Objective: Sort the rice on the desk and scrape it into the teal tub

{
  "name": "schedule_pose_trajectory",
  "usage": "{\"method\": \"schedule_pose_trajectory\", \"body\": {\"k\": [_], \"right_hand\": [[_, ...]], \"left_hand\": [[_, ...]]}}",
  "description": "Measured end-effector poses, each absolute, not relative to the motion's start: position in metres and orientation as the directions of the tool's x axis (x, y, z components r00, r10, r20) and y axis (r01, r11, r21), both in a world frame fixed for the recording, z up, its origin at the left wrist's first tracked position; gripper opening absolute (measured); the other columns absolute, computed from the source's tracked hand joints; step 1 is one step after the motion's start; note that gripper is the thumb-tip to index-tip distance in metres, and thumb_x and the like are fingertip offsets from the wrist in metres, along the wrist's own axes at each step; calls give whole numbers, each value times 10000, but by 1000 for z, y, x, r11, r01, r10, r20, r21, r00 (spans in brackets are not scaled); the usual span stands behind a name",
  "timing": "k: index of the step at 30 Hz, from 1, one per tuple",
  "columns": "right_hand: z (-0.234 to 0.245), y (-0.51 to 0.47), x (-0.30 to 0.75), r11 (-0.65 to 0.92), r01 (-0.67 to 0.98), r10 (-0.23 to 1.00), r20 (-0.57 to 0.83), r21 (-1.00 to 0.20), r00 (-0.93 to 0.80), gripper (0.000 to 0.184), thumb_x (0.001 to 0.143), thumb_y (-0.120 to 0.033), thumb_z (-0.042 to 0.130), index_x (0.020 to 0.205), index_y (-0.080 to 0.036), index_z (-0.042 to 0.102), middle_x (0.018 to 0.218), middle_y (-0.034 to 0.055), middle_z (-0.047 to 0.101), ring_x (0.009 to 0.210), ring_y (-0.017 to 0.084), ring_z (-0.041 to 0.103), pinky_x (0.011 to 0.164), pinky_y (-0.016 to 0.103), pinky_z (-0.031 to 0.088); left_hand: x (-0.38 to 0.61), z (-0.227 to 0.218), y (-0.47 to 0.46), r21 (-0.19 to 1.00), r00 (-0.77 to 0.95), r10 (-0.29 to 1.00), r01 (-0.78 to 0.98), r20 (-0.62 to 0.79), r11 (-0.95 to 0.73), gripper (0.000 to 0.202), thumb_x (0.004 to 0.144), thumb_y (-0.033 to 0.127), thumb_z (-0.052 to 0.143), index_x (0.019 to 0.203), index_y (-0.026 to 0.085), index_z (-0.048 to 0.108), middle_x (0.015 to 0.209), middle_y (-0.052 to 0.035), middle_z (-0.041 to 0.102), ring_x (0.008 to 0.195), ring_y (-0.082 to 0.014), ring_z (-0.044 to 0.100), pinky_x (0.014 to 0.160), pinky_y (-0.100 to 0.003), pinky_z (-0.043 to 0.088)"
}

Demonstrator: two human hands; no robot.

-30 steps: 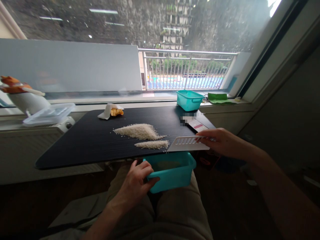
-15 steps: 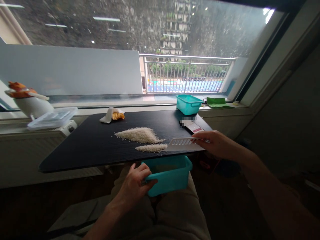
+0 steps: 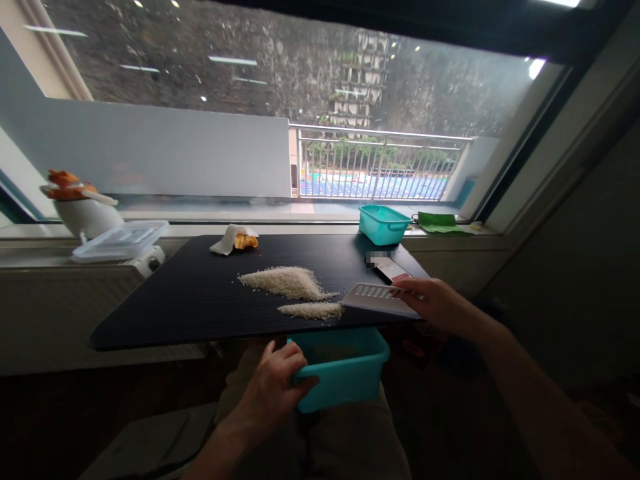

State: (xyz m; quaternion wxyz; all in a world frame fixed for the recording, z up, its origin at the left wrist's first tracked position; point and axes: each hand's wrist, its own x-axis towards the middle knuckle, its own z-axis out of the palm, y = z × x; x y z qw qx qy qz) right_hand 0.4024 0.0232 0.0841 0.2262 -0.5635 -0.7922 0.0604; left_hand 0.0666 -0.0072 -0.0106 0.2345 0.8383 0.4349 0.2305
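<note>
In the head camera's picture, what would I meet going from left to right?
Clear plastic lid or tray, crumpled white paper, narrower strip of white grains, white slotted scraper, right hand holding it.

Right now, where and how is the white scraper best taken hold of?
Probably by the right end of the white scraper, coming from the right, where the right hand holds it. Slots along its upper edge should give fingers some purchase, while its left end sits at the thin strip of rice, so gripping there might disturb the grains.
</note>
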Motion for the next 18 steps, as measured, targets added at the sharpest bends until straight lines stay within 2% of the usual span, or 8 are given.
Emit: {"method": "schedule_pose_trajectory", "body": {"k": [4,13,18], "right_hand": [[81,11,403,364,855,924,261,-369,-281,290,919,-303,492,1060,-230,736,941,56,770,784,215,703,677,297,537],[86,-10,406,398,829,916,222,-392,-335,308,970,-354,447,1078,-242,712,1010,53,747,856,208,688,716,297,526],[84,-2,404,393,835,910,291,-385,-294,308,956,-370,474,1088,-236,718,991,61,753,854,219,692,722,308,522]], "left_hand": [[67,-9,-7,593,516,838,624,176,-509,154,847,260,661,736,206,569,849,22,608,841,-203,626,1095,-653,216],[75,-15,-6,612,510,842,614,175,-499,167,852,275,658,732,206,564,851,25,599,858,-206,626,1087,-656,215],[79,-15,-6,616,503,848,618,168,-489,176,856,292,647,732,205,557,868,23,596,864,-205,620,1088,-654,206]]}}
